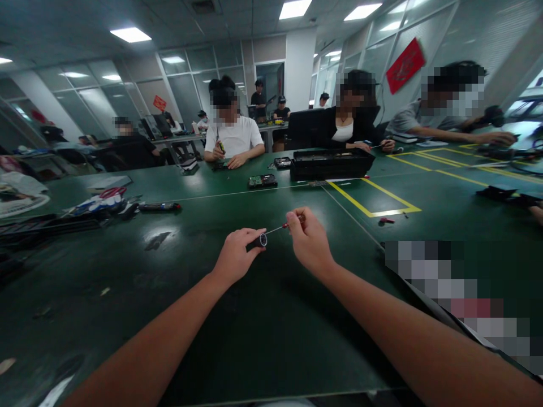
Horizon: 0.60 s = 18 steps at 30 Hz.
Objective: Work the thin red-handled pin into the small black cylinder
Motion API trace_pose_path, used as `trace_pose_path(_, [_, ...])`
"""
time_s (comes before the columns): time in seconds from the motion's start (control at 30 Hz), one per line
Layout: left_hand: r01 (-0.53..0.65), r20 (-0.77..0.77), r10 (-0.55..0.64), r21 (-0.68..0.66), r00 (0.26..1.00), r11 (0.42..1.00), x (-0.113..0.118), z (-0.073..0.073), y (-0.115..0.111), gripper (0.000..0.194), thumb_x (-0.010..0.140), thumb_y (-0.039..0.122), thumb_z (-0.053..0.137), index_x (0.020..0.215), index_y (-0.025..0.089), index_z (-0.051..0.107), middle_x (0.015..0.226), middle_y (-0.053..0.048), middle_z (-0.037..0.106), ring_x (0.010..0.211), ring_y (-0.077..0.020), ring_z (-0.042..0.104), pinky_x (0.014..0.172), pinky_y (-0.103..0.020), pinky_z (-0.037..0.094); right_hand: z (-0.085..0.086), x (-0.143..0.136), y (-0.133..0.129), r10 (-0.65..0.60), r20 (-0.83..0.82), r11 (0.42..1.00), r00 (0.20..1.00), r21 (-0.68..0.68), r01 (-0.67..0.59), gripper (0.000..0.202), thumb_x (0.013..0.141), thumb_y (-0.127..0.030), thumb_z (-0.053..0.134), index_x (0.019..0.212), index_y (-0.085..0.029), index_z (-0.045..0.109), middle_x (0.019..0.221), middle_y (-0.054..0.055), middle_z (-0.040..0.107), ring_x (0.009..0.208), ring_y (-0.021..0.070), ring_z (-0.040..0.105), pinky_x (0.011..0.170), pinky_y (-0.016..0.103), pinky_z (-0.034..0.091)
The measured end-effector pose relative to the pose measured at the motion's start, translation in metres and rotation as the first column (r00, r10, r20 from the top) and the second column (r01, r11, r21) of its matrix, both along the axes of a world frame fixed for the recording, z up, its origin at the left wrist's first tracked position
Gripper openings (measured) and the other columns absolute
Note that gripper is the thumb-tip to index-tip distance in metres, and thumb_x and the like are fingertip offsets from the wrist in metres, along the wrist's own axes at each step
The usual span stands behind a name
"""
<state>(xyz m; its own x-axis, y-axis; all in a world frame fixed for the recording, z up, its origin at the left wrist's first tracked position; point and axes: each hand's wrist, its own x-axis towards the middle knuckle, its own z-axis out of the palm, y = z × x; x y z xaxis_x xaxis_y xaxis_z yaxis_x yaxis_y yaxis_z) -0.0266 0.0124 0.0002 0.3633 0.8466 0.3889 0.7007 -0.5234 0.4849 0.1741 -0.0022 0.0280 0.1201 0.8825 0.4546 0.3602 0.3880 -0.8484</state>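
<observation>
Above a green surface (254,339), a worker's left hand (235,257) pinches a small black cylinder (255,243) between thumb and fingers, its round end facing right, while the right hand (311,240) is closed around the handle of a screwdriver (285,225) whose tip reaches the cylinder's upper edge; contact is unclear. The cylinder appears light, stiff and perhaps slippery, best gripped around its barrel, clear of the possibly fragile end.
</observation>
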Motion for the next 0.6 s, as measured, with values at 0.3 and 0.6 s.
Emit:
trace_pose_path(0.3, [-0.033, -0.062, 0.035, 0.031, 0.997, 0.999, -0.0023, -0.0012, 0.003, 0.045, 0.089, 0.021, 0.069, 0.132, 0.03, 0.063, 0.12, -0.005, 0.067, 0.112, -0.0248, 0.059, 0.103, -0.049, 0.043, -0.0002, 0.003, 0.002, -0.045, 0.12, 0.998, 0.992, 0.039, 0.041, 0.021, 0.098, -0.041, 0.048, 0.086, -0.025, 0.052, 0.07, -0.001, 0.059, 0.059, 0.0168, 0.052, 0.057, 0.031, 0.035])
trace_pose_path(0.6, [-0.035, -0.088, 0.038, 0.032, 0.995, 0.999, 0.0002, -0.0007, 0.0008, 0.046, 0.088, 0.02, 0.07, 0.132, 0.032, 0.064, 0.117, -0.004, 0.066, 0.11, -0.0247, 0.058, 0.101, -0.048, 0.043, 0.0014, 0.0016, -0.0005, 0.024, 0.147, 0.999, 0.989, 0.017, -0.027, 0.019, 0.097, -0.041, 0.048, 0.088, -0.025, 0.051, 0.071, -0.001, 0.06, 0.06, 0.0169, 0.054, 0.058, 0.031, 0.037])
